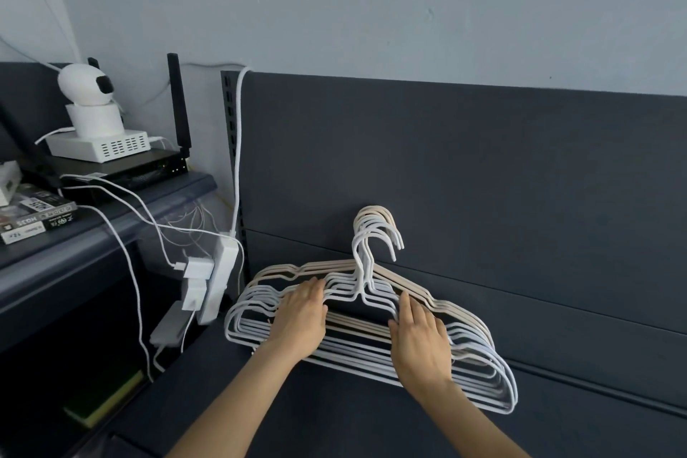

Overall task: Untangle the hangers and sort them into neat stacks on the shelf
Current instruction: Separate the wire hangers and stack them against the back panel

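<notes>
The left hand (303, 316) is laid flat over the left shoulders of the hanger bundle. The fingers are stretched out and relaxed, and no wire looks properly gripped. The right hand (420, 342) is placed the same way on the right shoulders, fingers straight and pointed up-frame, pressed on the wires.

The hangers (357, 357) are pinned right under both hands, so neither hand can really be called nearer. The bundle's long axis is run from centre-left down toward the lower right of the frame. The hooks (375, 234) are bunched together and pointed up, just above the hands.

The white hangers (238, 320) are fanned at the front, and the beige hangers (357, 325) are tucked behind them against the back panel (483, 178). The whole lot is stood on the dark shelf (334, 420) and leaned on that panel. No bin or box is involved; the shelf is the only thing holding them.

Probably the colours get split next, so the white ones would have to be drawn toward the bottom of the frame, off the beige. A power strip (221, 271) is hung just beside the bundle's left end, so a snag there can't be ruled out.
</notes>
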### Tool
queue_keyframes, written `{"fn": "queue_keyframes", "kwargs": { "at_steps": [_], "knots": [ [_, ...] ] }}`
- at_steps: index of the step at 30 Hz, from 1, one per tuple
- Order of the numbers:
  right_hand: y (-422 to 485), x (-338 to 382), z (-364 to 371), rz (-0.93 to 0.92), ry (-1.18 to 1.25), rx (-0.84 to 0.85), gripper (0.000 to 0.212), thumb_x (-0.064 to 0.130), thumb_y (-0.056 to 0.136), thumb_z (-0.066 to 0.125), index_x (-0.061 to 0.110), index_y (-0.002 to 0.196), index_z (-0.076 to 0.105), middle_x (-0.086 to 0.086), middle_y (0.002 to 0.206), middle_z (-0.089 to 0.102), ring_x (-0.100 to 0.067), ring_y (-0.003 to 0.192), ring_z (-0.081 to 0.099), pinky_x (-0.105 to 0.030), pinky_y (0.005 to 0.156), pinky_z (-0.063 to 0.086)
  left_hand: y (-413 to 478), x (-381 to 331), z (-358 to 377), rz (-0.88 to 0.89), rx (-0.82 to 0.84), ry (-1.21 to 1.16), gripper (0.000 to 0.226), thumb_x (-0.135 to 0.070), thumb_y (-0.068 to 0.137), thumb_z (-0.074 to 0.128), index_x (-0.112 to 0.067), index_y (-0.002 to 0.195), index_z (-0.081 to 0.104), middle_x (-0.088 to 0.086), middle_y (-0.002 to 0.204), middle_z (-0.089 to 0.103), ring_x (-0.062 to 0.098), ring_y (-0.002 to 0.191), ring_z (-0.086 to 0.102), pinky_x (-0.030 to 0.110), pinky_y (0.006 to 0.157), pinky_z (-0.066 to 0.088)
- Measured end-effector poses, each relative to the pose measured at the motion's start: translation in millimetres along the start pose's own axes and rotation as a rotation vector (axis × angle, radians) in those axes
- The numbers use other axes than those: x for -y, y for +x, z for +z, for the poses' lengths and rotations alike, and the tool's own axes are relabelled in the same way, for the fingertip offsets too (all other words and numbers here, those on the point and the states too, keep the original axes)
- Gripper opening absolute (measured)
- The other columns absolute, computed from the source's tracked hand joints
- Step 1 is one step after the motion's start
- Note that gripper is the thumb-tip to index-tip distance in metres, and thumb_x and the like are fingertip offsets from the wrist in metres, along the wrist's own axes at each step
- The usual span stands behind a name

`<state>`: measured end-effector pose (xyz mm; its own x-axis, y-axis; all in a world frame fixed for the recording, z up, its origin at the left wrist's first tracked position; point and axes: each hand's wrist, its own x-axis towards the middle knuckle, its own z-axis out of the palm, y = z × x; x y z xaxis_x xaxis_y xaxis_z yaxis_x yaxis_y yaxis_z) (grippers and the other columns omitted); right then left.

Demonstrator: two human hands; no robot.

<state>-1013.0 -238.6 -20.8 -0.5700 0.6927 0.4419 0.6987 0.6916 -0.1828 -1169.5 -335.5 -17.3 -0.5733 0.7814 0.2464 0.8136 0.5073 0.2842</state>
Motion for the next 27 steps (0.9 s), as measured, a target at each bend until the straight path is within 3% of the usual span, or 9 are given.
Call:
{"fn": "queue_keyframes", "kwargs": {
  "at_steps": [6, 9, 12, 20, 27],
  "knots": [
    [1.5, -6.2, 8.1, 0.031, -0.047, -0.004, 0.050, 0.034, 0.089, 0.025, 0.007, 0.105, 0.064, -0.004, 0.092, 0.071, -0.020, 0.080, 0.069, -0.036, 0.066, 0.057, 0.8, -6.4, -1.0, -0.010, 0.064, -0.015, 0.065, -0.027, 0.096, 0.039, -0.011, 0.146, 0.001, 0.007, 0.156, 0.007, 0.020, 0.144, 0.007, 0.035, 0.119, 0.007],
    [1.4, -10.6, 11.8, 0.030, -0.086, -0.033, 0.039, 0.034, 0.080, 0.053, 0.007, 0.105, 0.064, -0.006, 0.092, 0.071, -0.023, 0.081, 0.069, -0.039, 0.066, 0.057, 2.4, -8.9, -4.1, 0.003, 0.095, -0.051, 0.071, -0.029, 0.094, 0.045, -0.012, 0.146, -0.001, 0.007, 0.156, 0.006, 0.021, 0.144, 0.007, 0.035, 0.118, 0.007],
    [0.3, -11.7, 13.2, 0.018, -0.075, -0.005, 0.061, 0.033, 0.056, 0.083, 0.005, 0.107, 0.063, -0.008, 0.093, 0.070, -0.026, 0.081, 0.069, -0.041, 0.065, 0.057, 1.0, -5.6, -4.7, 0.008, 0.087, -0.071, 0.080, -0.032, 0.090, 0.052, -0.013, 0.146, -0.002, 0.006, 0.156, 0.008, 0.021, 0.144, 0.008, 0.035, 0.118, 0.006],
    [-7.3, -24.3, 9.2, -0.027, -0.059, -0.014, 0.063, 0.032, 0.063, 0.079, 0.005, 0.116, 0.059, -0.013, 0.104, 0.068, -0.030, 0.090, 0.067, -0.045, 0.075, 0.056, -6.6, -10.0, -7.9, -0.004, 0.018, -0.058, 0.081, -0.033, 0.089, 0.053, -0.012, 0.146, 0.000, 0.006, 0.156, 0.009, 0.022, 0.144, 0.008, 0.035, 0.117, 0.005],
    [-8.5, -39.1, -4.3, -0.107, 0.073, -0.067, 0.047, 0.018, 0.058, 0.084, 0.008, 0.100, 0.063, -0.010, 0.084, 0.065, -0.030, 0.072, 0.064, -0.039, 0.063, 0.054, -17.9, 6.8, -14.0, -0.049, -0.017, -0.170, 0.076, -0.012, 0.082, 0.060, -0.016, 0.144, 0.017, 0.005, 0.150, 0.023, 0.022, 0.139, 0.021, 0.034, 0.115, 0.022]
  ]
}}
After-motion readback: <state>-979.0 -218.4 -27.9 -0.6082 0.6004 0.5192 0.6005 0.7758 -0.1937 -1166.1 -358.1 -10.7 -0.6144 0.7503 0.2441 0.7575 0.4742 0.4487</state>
